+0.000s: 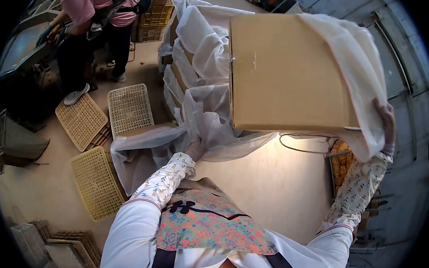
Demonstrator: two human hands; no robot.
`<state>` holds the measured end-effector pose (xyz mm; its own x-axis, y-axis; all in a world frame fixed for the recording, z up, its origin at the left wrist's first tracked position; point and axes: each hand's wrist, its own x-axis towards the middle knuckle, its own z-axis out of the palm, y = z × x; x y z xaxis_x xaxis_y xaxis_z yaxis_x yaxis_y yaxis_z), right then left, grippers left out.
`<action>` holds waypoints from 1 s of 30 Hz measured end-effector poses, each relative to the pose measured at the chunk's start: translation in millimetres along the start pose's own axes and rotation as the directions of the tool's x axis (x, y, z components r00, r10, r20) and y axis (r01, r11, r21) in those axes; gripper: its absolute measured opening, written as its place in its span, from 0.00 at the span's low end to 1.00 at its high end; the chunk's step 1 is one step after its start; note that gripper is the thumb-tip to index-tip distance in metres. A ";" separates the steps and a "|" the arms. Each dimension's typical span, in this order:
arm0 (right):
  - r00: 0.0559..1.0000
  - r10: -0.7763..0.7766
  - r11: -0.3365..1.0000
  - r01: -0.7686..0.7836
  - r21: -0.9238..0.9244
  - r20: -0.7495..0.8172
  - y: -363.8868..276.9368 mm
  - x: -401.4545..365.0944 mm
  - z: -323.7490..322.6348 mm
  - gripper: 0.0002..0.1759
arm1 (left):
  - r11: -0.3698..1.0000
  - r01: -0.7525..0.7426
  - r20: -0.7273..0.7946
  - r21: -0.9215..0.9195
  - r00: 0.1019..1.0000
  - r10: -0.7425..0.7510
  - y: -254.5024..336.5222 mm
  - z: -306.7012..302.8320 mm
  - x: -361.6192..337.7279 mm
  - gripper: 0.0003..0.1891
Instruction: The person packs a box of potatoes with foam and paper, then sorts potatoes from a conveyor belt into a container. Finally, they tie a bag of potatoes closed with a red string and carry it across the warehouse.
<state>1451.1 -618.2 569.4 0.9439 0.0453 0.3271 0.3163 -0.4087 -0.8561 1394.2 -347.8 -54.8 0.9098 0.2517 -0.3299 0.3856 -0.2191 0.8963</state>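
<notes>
A large brown cardboard box (289, 75) fills the upper middle, with translucent white plastic sheeting (345, 53) draped over its right side. My right hand (385, 123) is pressed to that side, its fingers closed on the sheeting at the box's edge. Lower and to the left, my left hand (194, 150) reaches to a gathered fold of white sheeting (207, 102); its fingers are mostly hidden by the plastic. More boxes covered in sheeting stand left of the large box.
Plastic crates (130, 109) lie on the floor at left, with a yellow one (96, 182) nearer. More crates (75, 247) are stacked lower left. A person in a pink shirt (88, 6) stands upper left by a metal machine. Orange-brown items (341, 163) show at right.
</notes>
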 end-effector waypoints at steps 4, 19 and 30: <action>0.991 0.009 0.997 -0.019 -0.074 -0.131 -45.7 -88.4 12.7 0.24 | 0.921 0.040 -0.050 -0.387 0.997 -0.064 -60.9 -26.0 -8.2 0.31; 0.984 0.109 0.910 -0.043 -0.412 0.139 12.3 -182.6 30.1 0.29 | 0.984 -0.132 -0.039 0.115 0.990 0.138 -272.8 -237.9 114.6 0.28; 0.950 -0.023 0.757 0.220 -0.616 0.312 -10.1 -177.3 77.8 0.35 | 0.436 -0.035 -0.143 -0.900 0.966 -0.218 -210.3 -265.5 42.3 0.14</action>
<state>1288.0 -551.2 488.9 0.9190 0.3365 0.2057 0.3887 -0.8605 -0.3293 1311.0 -40.8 -178.6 0.7728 0.4251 -0.4712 -0.0016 0.7438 0.6684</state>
